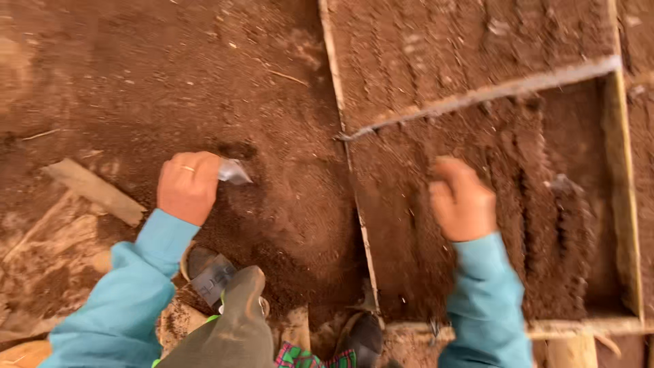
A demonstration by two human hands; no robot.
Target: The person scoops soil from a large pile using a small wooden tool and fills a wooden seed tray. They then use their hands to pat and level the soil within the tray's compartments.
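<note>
My left hand [187,185], with a ring on one finger, is closed around a small clear plastic cup [234,172] held over a heap of loose brown soil [272,204]. My right hand [462,201] is blurred, its fingers curled, and it hovers over the furrowed soil inside a wooden frame [360,225]. I cannot see anything in the right hand. Both arms wear teal sleeves.
A wooden slat [490,92] crosses the frame and splits it into compartments filled with grooved soil. A flat board [95,192] lies on the ground at the left. My feet in sandals [211,272] and a knee show at the bottom edge.
</note>
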